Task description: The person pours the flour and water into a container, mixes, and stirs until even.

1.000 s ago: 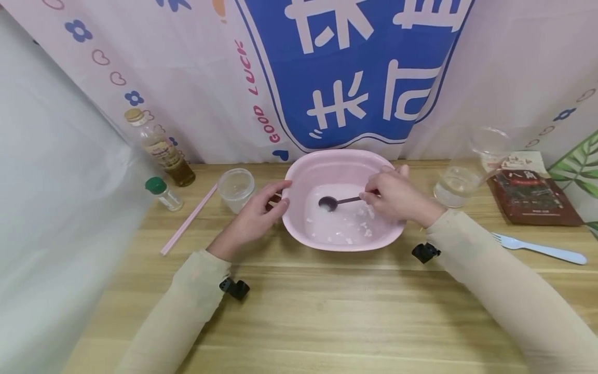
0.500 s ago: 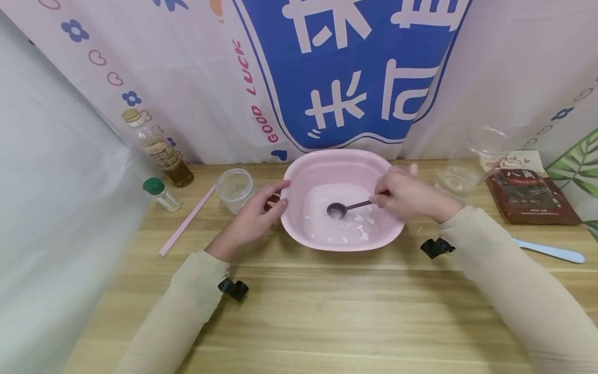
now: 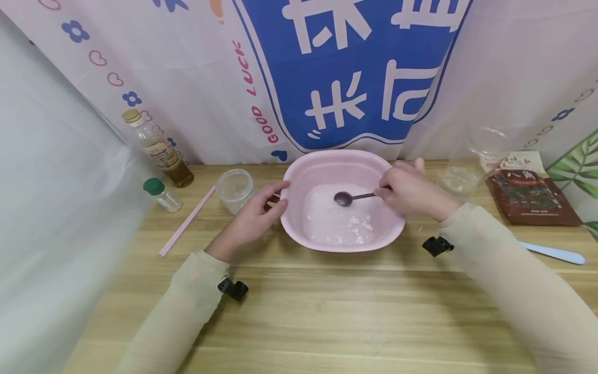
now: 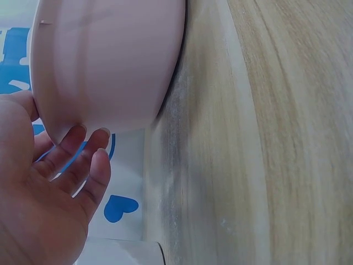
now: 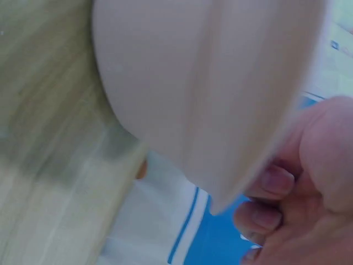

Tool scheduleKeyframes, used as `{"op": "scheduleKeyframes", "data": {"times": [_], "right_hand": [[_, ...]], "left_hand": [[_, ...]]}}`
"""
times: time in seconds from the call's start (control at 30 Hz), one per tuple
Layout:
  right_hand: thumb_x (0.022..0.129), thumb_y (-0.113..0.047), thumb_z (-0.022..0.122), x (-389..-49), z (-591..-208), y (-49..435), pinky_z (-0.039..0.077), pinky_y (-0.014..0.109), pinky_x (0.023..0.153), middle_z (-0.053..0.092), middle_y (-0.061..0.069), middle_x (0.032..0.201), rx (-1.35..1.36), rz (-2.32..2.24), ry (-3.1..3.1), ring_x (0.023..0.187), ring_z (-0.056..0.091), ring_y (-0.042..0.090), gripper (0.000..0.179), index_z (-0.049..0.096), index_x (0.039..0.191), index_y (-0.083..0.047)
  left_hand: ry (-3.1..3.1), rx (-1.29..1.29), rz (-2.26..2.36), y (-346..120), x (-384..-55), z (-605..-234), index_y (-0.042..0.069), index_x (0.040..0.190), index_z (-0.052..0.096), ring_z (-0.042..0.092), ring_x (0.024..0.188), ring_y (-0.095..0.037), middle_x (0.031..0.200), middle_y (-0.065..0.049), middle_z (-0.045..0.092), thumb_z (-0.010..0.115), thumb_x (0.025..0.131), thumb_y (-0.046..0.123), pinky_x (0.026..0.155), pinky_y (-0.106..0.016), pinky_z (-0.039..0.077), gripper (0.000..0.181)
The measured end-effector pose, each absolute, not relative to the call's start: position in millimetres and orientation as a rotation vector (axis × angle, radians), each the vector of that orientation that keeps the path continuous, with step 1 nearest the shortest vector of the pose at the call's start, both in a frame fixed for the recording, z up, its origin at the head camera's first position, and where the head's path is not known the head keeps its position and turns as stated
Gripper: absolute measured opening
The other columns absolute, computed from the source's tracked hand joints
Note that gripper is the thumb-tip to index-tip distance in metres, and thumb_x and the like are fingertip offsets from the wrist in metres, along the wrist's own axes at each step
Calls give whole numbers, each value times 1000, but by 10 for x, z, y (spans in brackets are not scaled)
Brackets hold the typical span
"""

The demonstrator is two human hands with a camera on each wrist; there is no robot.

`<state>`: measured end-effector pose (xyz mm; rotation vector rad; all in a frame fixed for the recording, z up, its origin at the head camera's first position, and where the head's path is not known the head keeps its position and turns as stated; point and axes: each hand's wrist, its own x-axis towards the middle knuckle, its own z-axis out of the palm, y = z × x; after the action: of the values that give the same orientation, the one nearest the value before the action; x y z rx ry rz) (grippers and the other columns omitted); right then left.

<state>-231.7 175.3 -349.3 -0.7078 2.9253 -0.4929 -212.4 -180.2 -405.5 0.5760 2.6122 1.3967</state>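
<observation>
A pink plastic basin (image 3: pixel 338 165) stands on the table, with whitish liquid and several white lumps (image 3: pixel 359 228) at its bottom right. My left hand (image 3: pixel 252 215) grips the basin's left rim; in the left wrist view, the thumb lies at the rim and the fingertips (image 4: pixel 99 165) curve beneath it. Over the right rim, my right hand (image 3: pixel 413 191) pinches the handle of a small dark measuring spoon (image 3: pixel 343 199), whose bowl is inside the basin. The right wrist view shows curled fingers (image 5: pixel 273 182) beside the basin's outer wall (image 5: pixel 165 72), while the spoon is hidden there.
Beside the left hand is a clear round container (image 3: pixel 235 186). Further left are pink chopsticks (image 3: pixel 187 222), a green-capped shaker (image 3: pixel 162 195) and an oil bottle (image 3: pixel 161 153). To the right stand a clear cup (image 3: pixel 460 179), a brown packet (image 3: pixel 530 196) and a blue fork (image 3: pixel 556 253), partly behind the sleeve.
The spoon and right hand have shifted to the right, and the spoon bowl dipped toward me, then went back. The lumps have drifted slightly. The left hand stays on the rim.
</observation>
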Motion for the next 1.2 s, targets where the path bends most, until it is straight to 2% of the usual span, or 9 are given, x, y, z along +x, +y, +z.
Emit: {"op": "scheduleKeyframes", "data": {"times": [0.1, 0.33, 0.6, 0.83, 1.0, 1.2], "right_hand": [[101, -12, 71, -2305, -3451, 1795, 24, 50, 91, 63, 0, 68, -745, -510, 2866, 83, 52, 25, 32, 74, 69, -11], [104, -14, 69, -2316, -3525, 1634, 23, 59, 100, 65, -3, 66, -755, -601, 2722, 72, 54, 20, 35, 71, 69, -9], [105, -18, 67, -2356, -3482, 1554, 22, 63, 107, 63, 1, 64, -518, -579, 2826, 78, 57, 27, 37, 71, 69, -9], [103, -21, 70, -2386, -3319, 1812, 28, 52, 89, 63, 0, 65, -548, -470, 2779, 77, 56, 24, 35, 75, 70, -10], [104, -25, 69, -2402, -3314, 1808, 30, 53, 93, 66, -2, 66, -575, -481, 2703, 76, 57, 22, 32, 76, 75, -12], [103, -30, 71, -2419, -3400, 1706, 23, 59, 100, 74, 4, 77, -394, -608, 2793, 80, 60, 27, 31, 83, 88, -6]], "left_hand": [[2612, 579, 1398, -1805, -2123, -4059, 7, 161, 48, 65, 124, -35, 151, -18, 58, 56, 112, 21, 100, -48, 60, 52], [2606, 628, 1437, -1798, -2138, -4111, 3, 159, 49, 65, 124, -36, 150, -21, 59, 56, 111, 16, 99, -46, 60, 51], [2596, 644, 1450, -1776, -2149, -4115, 3, 159, 50, 66, 123, -36, 148, -21, 60, 57, 111, 17, 99, -48, 60, 51], [2609, 609, 1424, -1806, -2148, -4091, 5, 160, 49, 66, 122, -35, 148, -20, 60, 56, 112, 19, 98, -47, 60, 51], [2612, 588, 1426, -1825, -2141, -4085, 6, 161, 48, 65, 123, -35, 149, -20, 59, 56, 112, 19, 99, -47, 59, 52], [2605, 600, 1435, -1814, -2152, -4093, 6, 161, 49, 65, 124, -35, 150, -19, 58, 57, 111, 19, 100, -48, 59, 52]]}}
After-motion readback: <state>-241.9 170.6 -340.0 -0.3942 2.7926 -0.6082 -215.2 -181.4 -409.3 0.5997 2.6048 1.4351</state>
